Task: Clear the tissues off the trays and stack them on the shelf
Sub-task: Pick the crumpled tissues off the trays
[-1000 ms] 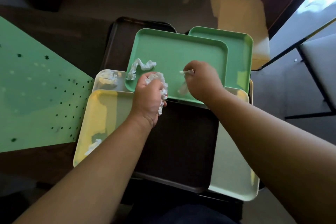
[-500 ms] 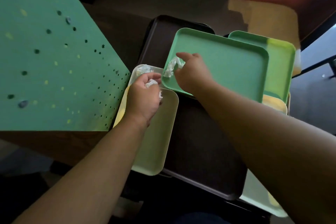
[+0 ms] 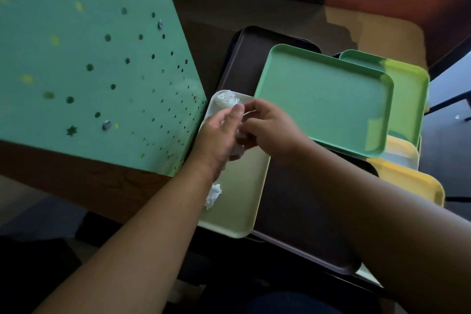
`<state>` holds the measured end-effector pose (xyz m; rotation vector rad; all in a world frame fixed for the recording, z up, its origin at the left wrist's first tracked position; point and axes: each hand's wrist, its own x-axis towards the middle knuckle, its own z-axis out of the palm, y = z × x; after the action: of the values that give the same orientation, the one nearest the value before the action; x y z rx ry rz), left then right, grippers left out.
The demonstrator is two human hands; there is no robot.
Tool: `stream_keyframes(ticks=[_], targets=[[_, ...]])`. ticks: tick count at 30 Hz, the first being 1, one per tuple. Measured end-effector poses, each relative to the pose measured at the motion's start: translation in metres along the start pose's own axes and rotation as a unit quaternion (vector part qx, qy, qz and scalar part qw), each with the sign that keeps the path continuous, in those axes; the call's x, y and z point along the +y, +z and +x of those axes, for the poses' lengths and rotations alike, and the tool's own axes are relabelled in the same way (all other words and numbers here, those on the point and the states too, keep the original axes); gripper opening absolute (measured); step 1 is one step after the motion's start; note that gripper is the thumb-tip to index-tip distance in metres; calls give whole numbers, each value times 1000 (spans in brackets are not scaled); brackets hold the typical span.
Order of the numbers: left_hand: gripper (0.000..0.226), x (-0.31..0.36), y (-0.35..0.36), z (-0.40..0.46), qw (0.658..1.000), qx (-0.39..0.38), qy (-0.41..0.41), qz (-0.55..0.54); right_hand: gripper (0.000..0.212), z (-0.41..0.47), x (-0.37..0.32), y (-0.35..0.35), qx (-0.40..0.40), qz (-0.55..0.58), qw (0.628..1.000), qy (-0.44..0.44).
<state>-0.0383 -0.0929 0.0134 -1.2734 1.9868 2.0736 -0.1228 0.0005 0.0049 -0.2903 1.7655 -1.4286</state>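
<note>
Several trays lie overlapped on a table. The top green tray [image 3: 328, 99] is bare. My left hand [image 3: 219, 135] holds a wad of crumpled white tissue [image 3: 239, 150] over the pale yellow-green tray [image 3: 242, 199]. My right hand [image 3: 270, 130] meets it, fingers pinched on a thin strip of tissue beside the wad. A crumpled tissue [image 3: 225, 100] sits in the corner of a white tray [image 3: 212, 107] just beyond my hands. Another tissue [image 3: 212, 196] lies on the yellow-green tray, beside my left forearm.
A green perforated panel [image 3: 89, 58] fills the left side, close to the trays. Dark brown trays [image 3: 300, 216] lie underneath, a second green tray [image 3: 407, 89] and a yellow tray [image 3: 413, 181] at the right. A dark floor and frame show at far right.
My right hand picked the tissue off the green tray and brought it left to my left hand. The view swung so the trays sit further right.
</note>
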Motion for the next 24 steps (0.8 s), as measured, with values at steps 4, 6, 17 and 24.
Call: stream_keyframes(ticks=[4,6,17,24], targets=[[28,-5,-10,-2,999,13,-5,45,26,14,-7,8,40,-33,998,23],[25,-12,-20,-3,996,32,-11,85,28,36,-4,10,116,-173,978,-18],[27,-30,-74,-52,927,47,61,368,30,104,21,30,103,-534,837,-62],[51,-64,-69,-50,850,-25,32,525,15,72,23,44,185,-403,889,-110]])
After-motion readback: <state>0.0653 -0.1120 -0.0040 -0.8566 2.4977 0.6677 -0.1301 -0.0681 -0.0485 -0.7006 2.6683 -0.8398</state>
